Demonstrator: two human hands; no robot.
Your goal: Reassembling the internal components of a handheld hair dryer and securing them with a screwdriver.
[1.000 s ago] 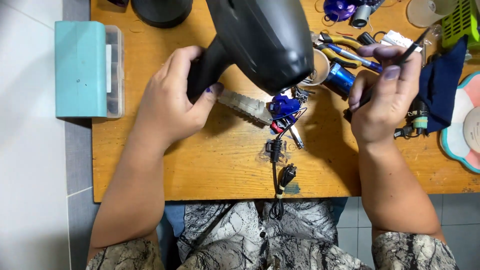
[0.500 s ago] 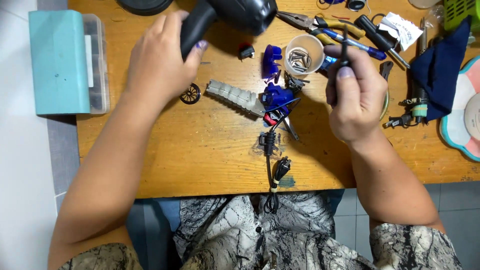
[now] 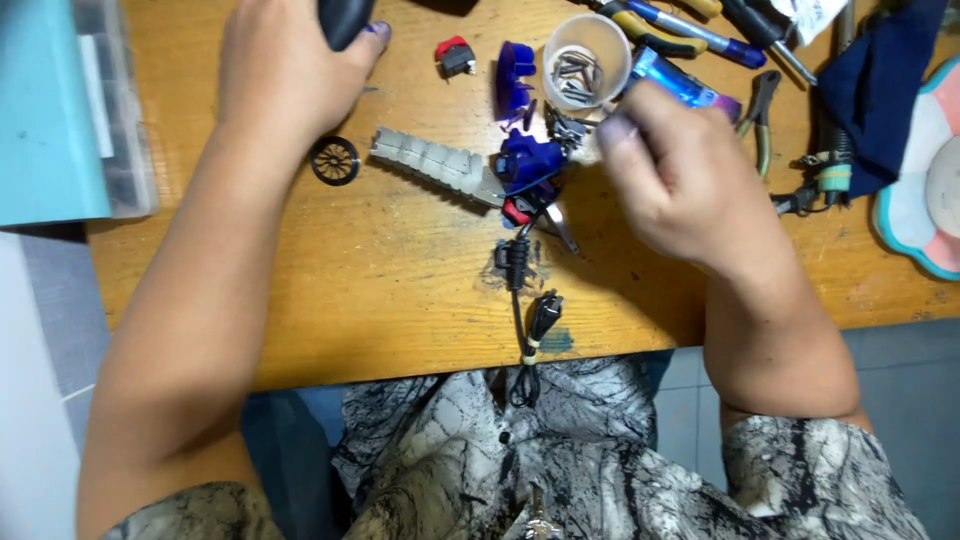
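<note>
Our left hand (image 3: 285, 75) is wrapped around a black handle (image 3: 345, 18) at the top edge of the view — fingers curled tight on it, the rest of that tool out of frame. Just below the heel of this hand lies a small black spoked wheel (image 3: 334, 160), and to its right a pale grey ribbed strip (image 3: 432, 162) runs at a slant across the wooden table (image 3: 300, 300). Beyond the fingertips sits a small red and black switch (image 3: 456, 56).

Our right hand (image 3: 680, 175) is loosely curled, fingers drawn together; the picture is blurred here, so we cannot tell whether it pinches anything. Its fingertips sit just beside a blue plastic assembly (image 3: 527, 165) with a red part on its lower end. From that assembly a black cord (image 3: 522, 300) trails toward our body and hangs over the table edge. Just above the fingertips stands a pale cup (image 3: 587, 60) with metal bits inside, and next to it a curved blue plastic piece (image 3: 514, 75).

Past the right hand's knuckles lie screwdrivers (image 3: 690, 30) and pliers (image 3: 762, 115) — further right, a dark blue cloth (image 3: 885, 90). Well to the left of our left arm sits a teal box (image 3: 45, 110).
</note>
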